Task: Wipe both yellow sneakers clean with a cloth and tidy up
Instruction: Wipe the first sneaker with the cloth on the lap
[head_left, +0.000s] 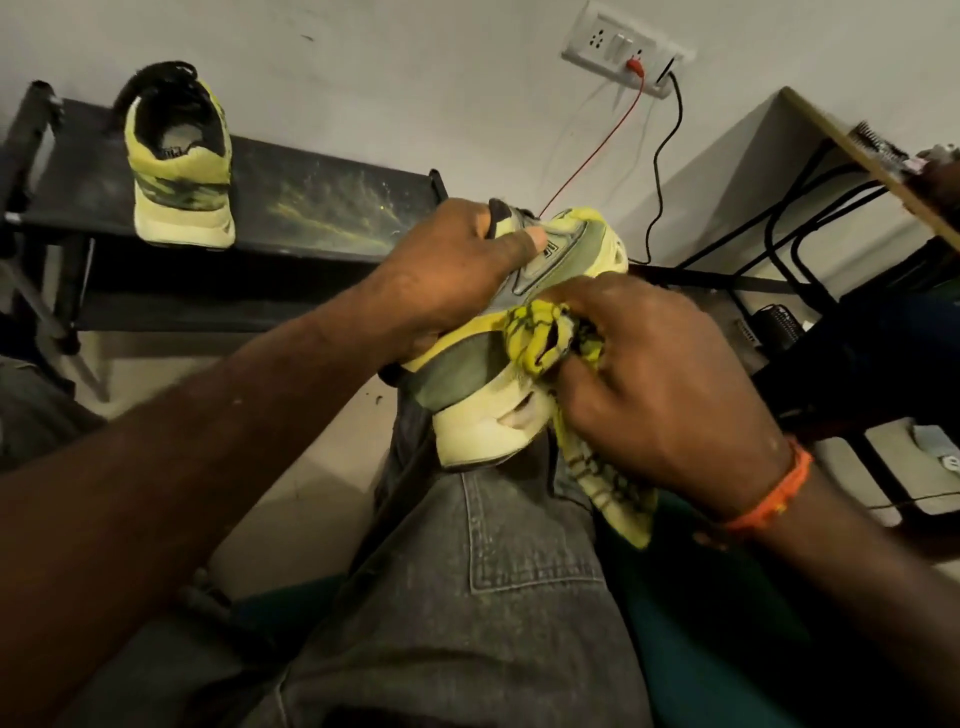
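One yellow sneaker (483, 379) rests on my thigh, heel toward me. My left hand (447, 270) grips its collar from above, thumb on the grey side panel. My right hand (654, 384) holds a bunched yellow cloth with black stripes (545, 338) against the sneaker's side near the heel. A loose end of the cloth hangs down over my leg. The second yellow sneaker (179, 166) stands heel-out on the black shoe rack (322, 208) at the upper left, apart from both hands.
A wall socket (626, 52) holds a red wire and a black cable that run down behind the held sneaker. A wooden desk edge (862, 150) and black frame with cables stand at the right. My jeans-clad leg fills the lower middle.
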